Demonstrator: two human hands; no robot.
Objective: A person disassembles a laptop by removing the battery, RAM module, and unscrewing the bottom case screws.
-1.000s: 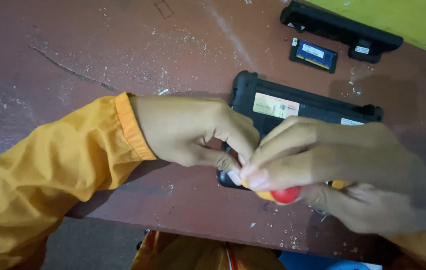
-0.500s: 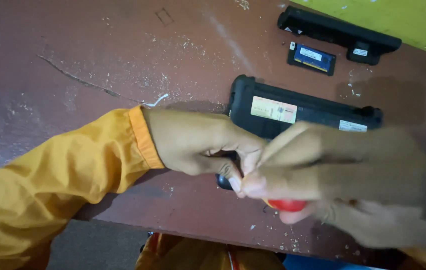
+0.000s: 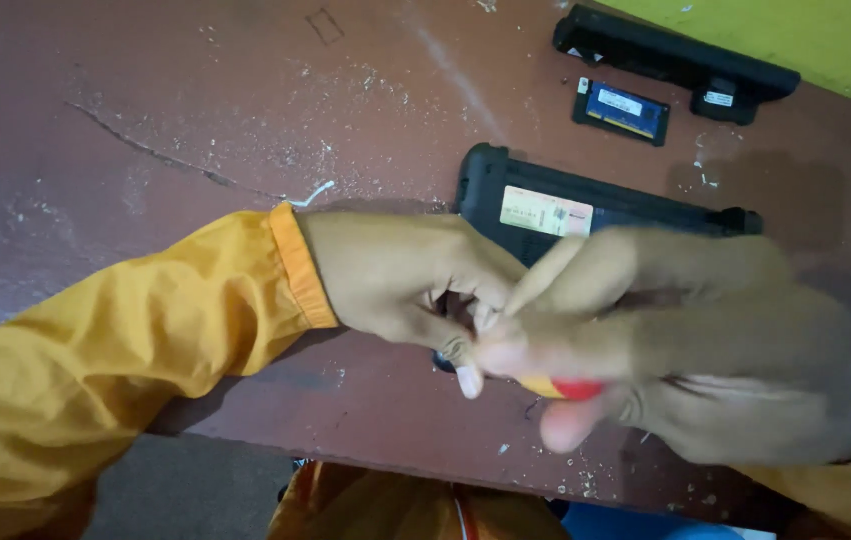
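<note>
Mid-frame, right hand (image 3: 706,350) fingers clamp a red-and-yellow tool handle (image 3: 566,388); left hand (image 3: 401,280) fingers pinch something tiny over the black laptop (image 3: 586,215).

My left hand (image 3: 396,285) comes out of a long orange-yellow sleeve (image 3: 136,370); the cloth is loose and soft, creased in broad folds along the forearm; its cuff (image 3: 303,268) is a narrow band of a slightly deeper orange, set off by a seam; the hand itself is bare, no glove, no ring or watch that I can see; the nails are short. My right hand (image 3: 706,350) is bare as well, blurred here; only a sliver of the same orange-yellow sleeve shows at its wrist, by the lower right corner.
</note>
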